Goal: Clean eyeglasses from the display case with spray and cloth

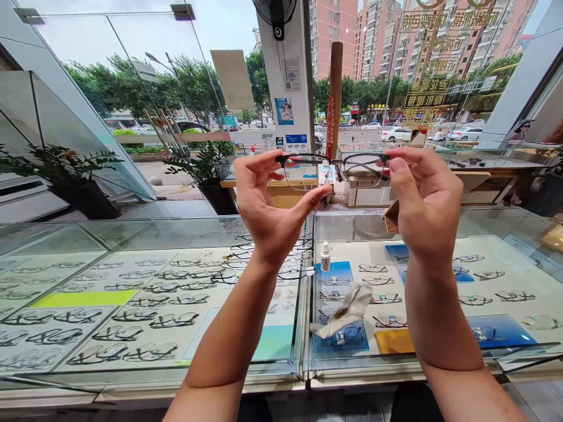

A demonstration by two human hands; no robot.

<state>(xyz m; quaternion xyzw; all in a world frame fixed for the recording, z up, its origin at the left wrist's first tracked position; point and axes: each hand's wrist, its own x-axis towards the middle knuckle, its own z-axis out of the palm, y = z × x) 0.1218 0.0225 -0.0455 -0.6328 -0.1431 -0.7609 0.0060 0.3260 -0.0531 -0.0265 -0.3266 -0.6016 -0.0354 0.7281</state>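
Observation:
A pair of dark-topped eyeglasses (336,161) is held up level in front of me, above the glass counter. My left hand (268,202) pinches the left end of the frame, its thumb stretched out below the lens. At the other end, the fingers and thumb of my right hand (422,193) close on the hinge area. The temples look folded behind the lenses. Below on the counter lie a crumpled pale cloth (349,310) and a small white bottle (325,257). Behind my left wrist, several eyeglasses (246,258) lie in a row.
Glass display cases (303,351) with many eyeglasses inside span the front. A brown wooden object (390,217) stands near my right wrist. Potted plants (215,176) and a pillar (288,70) with a fan (276,14) stand beyond, before large windows onto a street.

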